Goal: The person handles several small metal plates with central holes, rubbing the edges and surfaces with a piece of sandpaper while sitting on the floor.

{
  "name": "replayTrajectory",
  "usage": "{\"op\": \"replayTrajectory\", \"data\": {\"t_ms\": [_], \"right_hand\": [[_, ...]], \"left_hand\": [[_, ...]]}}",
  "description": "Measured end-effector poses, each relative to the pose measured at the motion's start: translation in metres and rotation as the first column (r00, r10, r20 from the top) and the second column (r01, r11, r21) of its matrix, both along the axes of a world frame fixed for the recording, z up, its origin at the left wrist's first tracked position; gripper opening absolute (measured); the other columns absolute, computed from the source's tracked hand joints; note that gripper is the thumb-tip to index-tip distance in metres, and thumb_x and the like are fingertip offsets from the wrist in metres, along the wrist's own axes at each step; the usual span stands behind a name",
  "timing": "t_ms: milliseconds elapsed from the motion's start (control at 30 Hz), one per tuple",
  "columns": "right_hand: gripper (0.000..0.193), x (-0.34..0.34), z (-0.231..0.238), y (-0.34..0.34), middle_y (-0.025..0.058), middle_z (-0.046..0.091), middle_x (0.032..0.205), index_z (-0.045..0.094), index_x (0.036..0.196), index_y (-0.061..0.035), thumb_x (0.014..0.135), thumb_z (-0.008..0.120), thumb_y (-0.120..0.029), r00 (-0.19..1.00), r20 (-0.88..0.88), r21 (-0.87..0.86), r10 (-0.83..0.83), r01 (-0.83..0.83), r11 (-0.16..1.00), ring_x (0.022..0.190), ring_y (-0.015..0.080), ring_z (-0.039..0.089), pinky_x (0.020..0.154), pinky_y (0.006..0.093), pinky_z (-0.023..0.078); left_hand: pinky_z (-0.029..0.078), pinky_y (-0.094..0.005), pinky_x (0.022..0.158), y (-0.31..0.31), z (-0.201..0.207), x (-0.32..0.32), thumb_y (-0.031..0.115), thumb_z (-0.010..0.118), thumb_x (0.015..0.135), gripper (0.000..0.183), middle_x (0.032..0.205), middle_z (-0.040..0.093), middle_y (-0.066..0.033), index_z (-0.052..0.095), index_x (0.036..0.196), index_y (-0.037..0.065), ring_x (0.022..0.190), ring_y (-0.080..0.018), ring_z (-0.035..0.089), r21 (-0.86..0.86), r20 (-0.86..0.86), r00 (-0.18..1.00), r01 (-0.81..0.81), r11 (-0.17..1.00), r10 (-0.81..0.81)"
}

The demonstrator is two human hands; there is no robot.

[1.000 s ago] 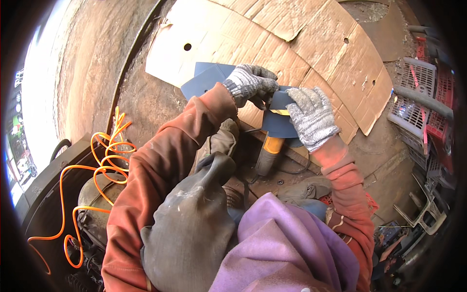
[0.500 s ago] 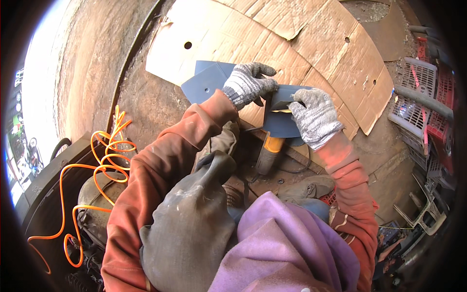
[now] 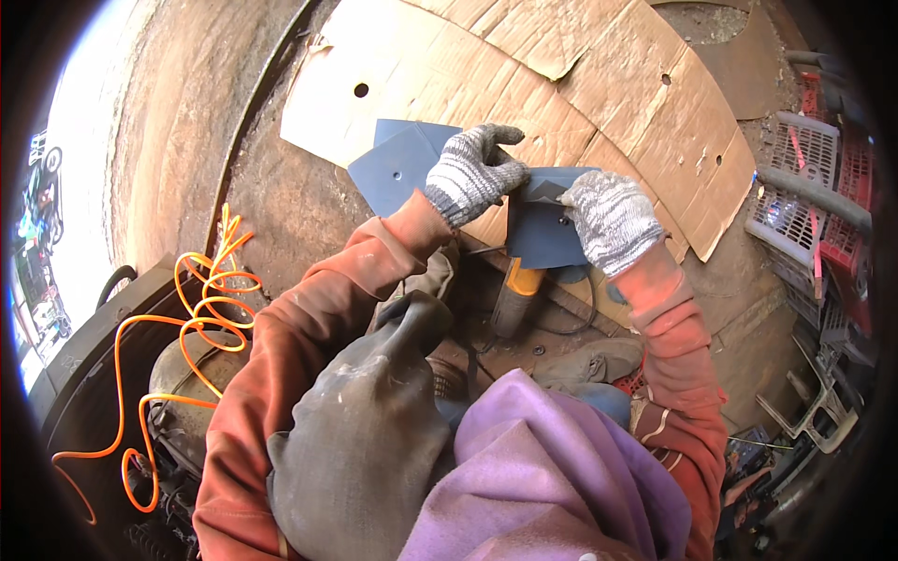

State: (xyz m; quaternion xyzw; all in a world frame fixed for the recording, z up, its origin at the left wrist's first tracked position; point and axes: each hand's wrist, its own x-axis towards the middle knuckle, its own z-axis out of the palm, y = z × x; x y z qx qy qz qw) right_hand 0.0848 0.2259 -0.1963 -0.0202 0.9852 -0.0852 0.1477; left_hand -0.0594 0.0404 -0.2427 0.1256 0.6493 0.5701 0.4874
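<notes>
A bent blue-grey sheet (image 3: pixel 545 238) stands upright between my hands, its upper flap folded over. My left hand (image 3: pixel 475 175), in a grey-and-white knitted glove, is at the sheet's upper left corner; its lower fingertip grips there while another finger stretches out above. My right hand (image 3: pixel 613 222), gloved alike, pinches the flap's right edge. A small dark round part shows by its fingers. Flat blue-grey plates (image 3: pixel 393 170), one with a small hole, lie beside my left hand. Below the sheet is a yellow-and-black power tool (image 3: pixel 514 297), its upper end hidden.
A large cardboard sheet (image 3: pixel 440 61) with holes covers the ground ahead. An orange coiled hose (image 3: pixel 198 323) lies at the left by a dark metal frame. Plastic crates (image 3: pixel 800 173) and scrap are stacked at the right. A black cable curves near the tool.
The sheet's flap has come down, and the yellowish gap beneath it no longer shows. A small dark round part now shows beside my right fingers. My left hand has shifted slightly.
</notes>
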Motion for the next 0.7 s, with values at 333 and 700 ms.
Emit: {"op": "replayTrajectory", "data": {"t_ms": [333,700], "right_hand": [[0.019,0.006,-0.003,0.006,0.0125,0.071,0.103,0.073,0.103,-0.0113,0.085,0.068,-0.018,0.996,0.005,-0.067,-0.092,0.092,0.993,0.104,0.0337,0.065,0.097,0.0453,0.049],[0.027,-0.004,0.002,0.012,0.0184,0.07,0.105,0.07,0.105,-0.002,0.094,0.065,-0.026,0.921,-0.183,-0.479,-0.343,0.221,0.85,0.102,0.0355,0.066,0.091,0.0465,0.051]], "left_hand": [[0.056,-0.0248,0.063,-0.015,-0.013,0.009,0.01,0.076,0.086,0.056,0.09,0.072,-0.0113,0.051,0.134,-0.007,0.077,-0.0134,0.068,0.014,0.051,0.996,-0.08,0.997,0.08],[0.059,-0.0276,0.069,-0.014,-0.013,0.008,0.004,0.073,0.088,0.055,0.096,0.072,-0.0128,0.05,0.136,-0.009,0.084,-0.0161,0.07,0.09,0.05,0.997,-0.063,0.994,0.059]]}}
